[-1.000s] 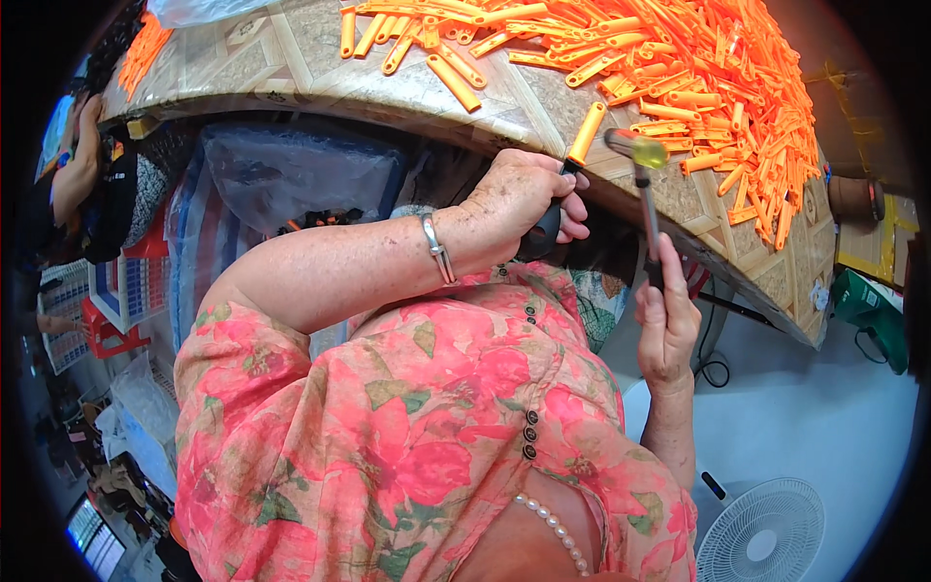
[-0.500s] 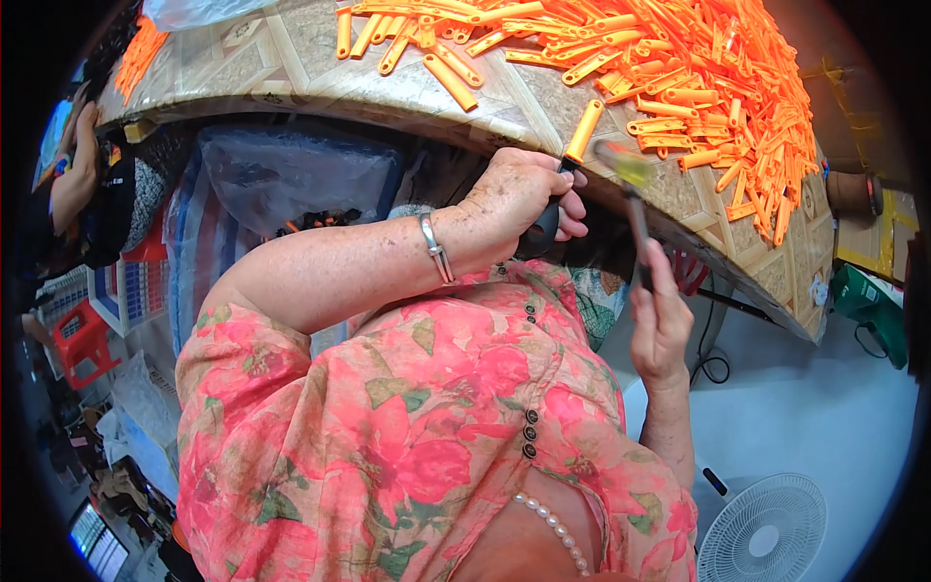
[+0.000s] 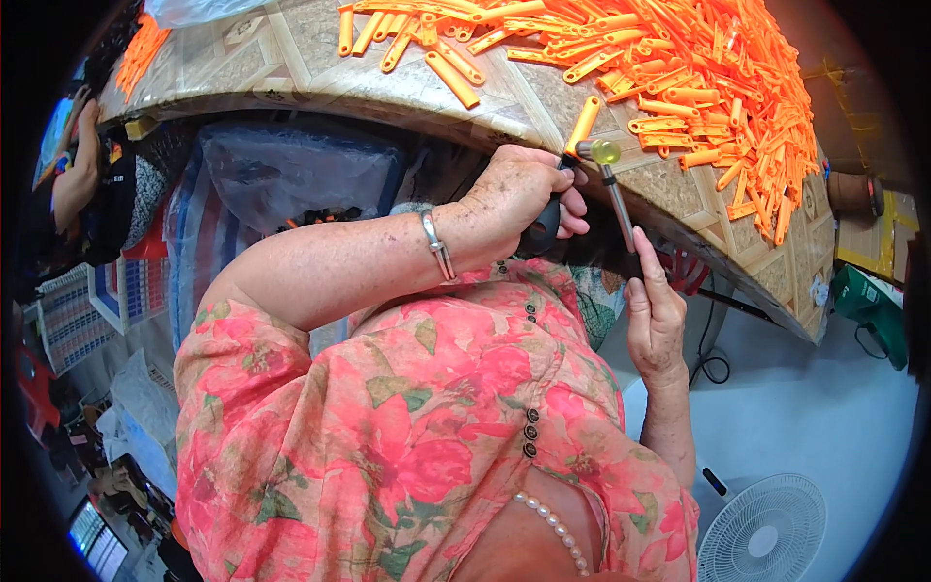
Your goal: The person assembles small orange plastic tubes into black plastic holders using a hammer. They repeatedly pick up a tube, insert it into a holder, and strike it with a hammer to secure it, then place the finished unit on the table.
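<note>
My left hand (image 3: 524,199) is closed round a black handle-shaped piece (image 3: 545,229). Out of its top, at the table edge, points a slim orange plastic piece (image 3: 584,122) with a hole at its end. My fingers partly hide where the black and orange parts meet. In my right hand (image 3: 658,315) is a small hammer (image 3: 619,206) with a metal shaft and a clear yellow-green face. Its head is right against or very close to the lower part of the orange piece; I cannot tell whether they touch.
A large heap of orange plastic pieces (image 3: 718,87) covers the far right of the patterned table (image 3: 281,73); several lie loose nearby. Below its edge stands a plastic-lined crate (image 3: 291,165). Another person's arm (image 3: 78,175) is at far left. A white fan (image 3: 766,538) is at lower right.
The hammer's head, blurred and farther right before, has come left and down onto or beside the orange piece. My left hand has stayed almost still.
</note>
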Demonstrator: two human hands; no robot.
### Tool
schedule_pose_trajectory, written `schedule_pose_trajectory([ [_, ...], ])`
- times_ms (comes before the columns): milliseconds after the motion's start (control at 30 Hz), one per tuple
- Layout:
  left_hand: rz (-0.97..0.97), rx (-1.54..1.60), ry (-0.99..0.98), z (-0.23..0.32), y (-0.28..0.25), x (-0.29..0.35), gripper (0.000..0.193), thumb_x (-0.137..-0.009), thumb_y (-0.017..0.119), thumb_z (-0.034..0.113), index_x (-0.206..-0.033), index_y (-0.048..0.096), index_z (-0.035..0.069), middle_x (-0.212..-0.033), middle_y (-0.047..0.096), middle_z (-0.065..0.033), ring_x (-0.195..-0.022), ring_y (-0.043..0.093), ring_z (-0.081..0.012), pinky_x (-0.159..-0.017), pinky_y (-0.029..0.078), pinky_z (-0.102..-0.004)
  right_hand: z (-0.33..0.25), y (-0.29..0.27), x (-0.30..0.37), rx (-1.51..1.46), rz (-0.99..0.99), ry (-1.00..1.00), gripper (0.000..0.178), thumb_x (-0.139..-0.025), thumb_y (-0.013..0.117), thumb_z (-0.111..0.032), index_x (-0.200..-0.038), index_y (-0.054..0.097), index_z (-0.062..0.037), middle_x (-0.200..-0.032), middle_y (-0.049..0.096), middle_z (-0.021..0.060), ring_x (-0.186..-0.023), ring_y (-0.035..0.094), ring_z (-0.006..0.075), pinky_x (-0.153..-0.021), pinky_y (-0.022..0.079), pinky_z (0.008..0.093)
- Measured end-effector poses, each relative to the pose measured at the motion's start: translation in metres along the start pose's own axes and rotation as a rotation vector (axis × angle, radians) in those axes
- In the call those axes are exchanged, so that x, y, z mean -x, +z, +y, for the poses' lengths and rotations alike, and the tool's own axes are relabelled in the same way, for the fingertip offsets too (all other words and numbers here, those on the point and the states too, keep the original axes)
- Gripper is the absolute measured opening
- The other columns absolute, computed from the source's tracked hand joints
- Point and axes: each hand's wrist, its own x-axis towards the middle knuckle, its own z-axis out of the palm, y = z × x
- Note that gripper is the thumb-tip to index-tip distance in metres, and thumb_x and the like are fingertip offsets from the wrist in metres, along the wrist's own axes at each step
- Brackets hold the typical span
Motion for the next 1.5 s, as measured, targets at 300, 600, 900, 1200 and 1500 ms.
schedule_pose_trajectory([
  [300, -0.008, 0.000, 0.009, 0.001, 0.000, 0.000, 0.021, -0.098, 0.048, 0.010, -0.107, 0.060, -0.005, -0.075, 0.065, -0.0090, -0.065, 0.066, -0.0173, -0.063, 0.058, -0.0314, 0.003, 0.002, 0.000, 0.067, -0.012, -0.058, 0.052, -0.090, 0.049, 0.008, -0.141, 0.046, -0.0005, -0.123, 0.063, 0.0229, -0.098, 0.069, 0.0305, -0.082, 0.053, 0.0346],
  [600, -0.022, -0.015, 0.016, 0.002, -0.002, -0.003, 0.019, -0.098, 0.048, 0.008, -0.105, 0.060, -0.005, -0.076, 0.065, -0.0092, -0.064, 0.065, -0.0168, -0.063, 0.058, -0.0305, 0.001, 0.008, -0.006, 0.101, 0.033, -0.109, 0.053, -0.091, 0.051, 0.005, -0.143, 0.047, -0.0062, -0.115, 0.067, 0.0163, -0.081, 0.066, 0.0240, -0.072, 0.052, 0.0320],
  [900, -0.206, -0.054, 0.079, 0.004, -0.016, 0.006, 0.023, -0.097, 0.048, 0.009, -0.115, 0.058, -0.004, -0.077, 0.064, -0.0063, -0.066, 0.066, -0.0149, -0.066, 0.057, -0.0267, 0.023, -0.044, -0.013, -0.382, 0.819, 0.217, 0.056, -0.100, 0.047, -0.008, -0.153, 0.027, -0.0100, -0.083, 0.052, -0.0010, -0.061, 0.041, 0.0028, -0.050, 0.035, 0.0188],
  [1200, -0.468, -0.162, 0.199, 0.018, 0.000, 0.021, 0.027, -0.099, 0.056, 0.017, -0.119, 0.061, -0.001, -0.075, 0.061, -0.0012, -0.065, 0.060, -0.0080, -0.064, 0.051, -0.0231, 0.121, -0.133, -0.013, 0.231, 0.665, 0.401, 0.059, -0.098, 0.052, -0.025, -0.150, 0.033, -0.0034, -0.080, 0.051, 0.0012, -0.068, 0.047, 0.0082, -0.055, 0.041, 0.0265],
  [1500, -0.278, -1.025, 0.872, 0.026, 0.005, 0.020, 0.023, -0.093, 0.063, 0.021, -0.103, 0.066, 0.001, -0.066, 0.063, -0.0077, -0.060, 0.063, -0.0194, -0.057, 0.050, -0.0305, 0.001, -0.066, -0.042, 0.533, 0.615, -0.217, 0.057, -0.092, 0.063, -0.040, -0.134, 0.054, -0.0021, -0.132, 0.049, 0.0202, -0.117, 0.051, 0.0340, -0.096, 0.043, 0.0430],
])
